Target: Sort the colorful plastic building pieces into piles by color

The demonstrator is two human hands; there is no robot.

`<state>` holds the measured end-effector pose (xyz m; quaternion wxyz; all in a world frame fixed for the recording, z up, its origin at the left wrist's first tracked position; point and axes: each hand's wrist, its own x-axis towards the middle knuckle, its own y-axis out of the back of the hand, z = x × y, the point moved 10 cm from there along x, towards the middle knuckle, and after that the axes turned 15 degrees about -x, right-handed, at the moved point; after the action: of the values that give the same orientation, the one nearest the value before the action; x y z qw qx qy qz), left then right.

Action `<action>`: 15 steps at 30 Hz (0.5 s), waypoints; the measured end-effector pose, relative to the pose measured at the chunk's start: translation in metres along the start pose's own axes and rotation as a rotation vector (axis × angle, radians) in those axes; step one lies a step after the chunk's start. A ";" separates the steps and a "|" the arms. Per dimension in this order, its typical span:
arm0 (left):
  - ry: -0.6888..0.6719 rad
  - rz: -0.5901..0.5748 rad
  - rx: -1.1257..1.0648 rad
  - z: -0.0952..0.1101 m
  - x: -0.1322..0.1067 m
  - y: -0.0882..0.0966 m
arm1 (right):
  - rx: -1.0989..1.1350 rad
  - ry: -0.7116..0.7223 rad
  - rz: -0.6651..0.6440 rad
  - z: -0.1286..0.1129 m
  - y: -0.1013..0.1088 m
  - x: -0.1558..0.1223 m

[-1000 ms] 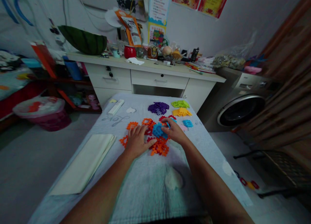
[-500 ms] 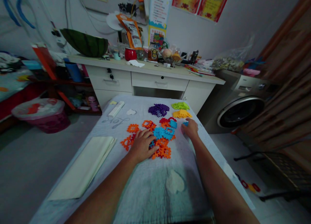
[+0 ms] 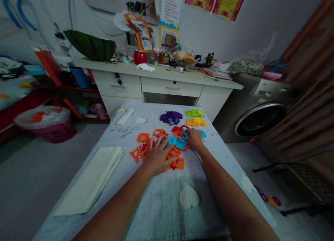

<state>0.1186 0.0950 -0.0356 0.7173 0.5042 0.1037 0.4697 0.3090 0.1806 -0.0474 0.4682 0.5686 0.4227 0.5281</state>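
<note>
Several orange pieces (image 3: 179,163) lie around the left hand (image 3: 156,157)

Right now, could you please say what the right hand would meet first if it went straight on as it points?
Beyond the blue toothed piece it touches, the right hand would probably first meet the red and orange pieces, though its height is unclear.

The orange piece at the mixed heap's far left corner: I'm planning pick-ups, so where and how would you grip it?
The orange piece is probably best pinched by its toothed left edge, from the left and slightly above: it looks flat and low on the cloth, that edge is exposed, and the left hand crowds its right.
</note>
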 end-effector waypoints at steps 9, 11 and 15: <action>0.227 0.257 0.190 -0.036 -0.005 0.037 | 0.508 0.082 0.022 -0.016 0.027 -0.007; 0.256 0.292 0.195 -0.041 -0.007 0.041 | 0.670 0.152 -0.063 -0.031 0.022 -0.009; 0.159 0.218 0.118 -0.029 -0.001 0.033 | 0.501 0.019 0.081 0.004 0.027 -0.001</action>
<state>0.0812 0.1139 -0.0220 0.6206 0.5150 0.1319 0.5763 0.3123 0.1734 -0.0214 0.2871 0.6784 0.5217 0.4302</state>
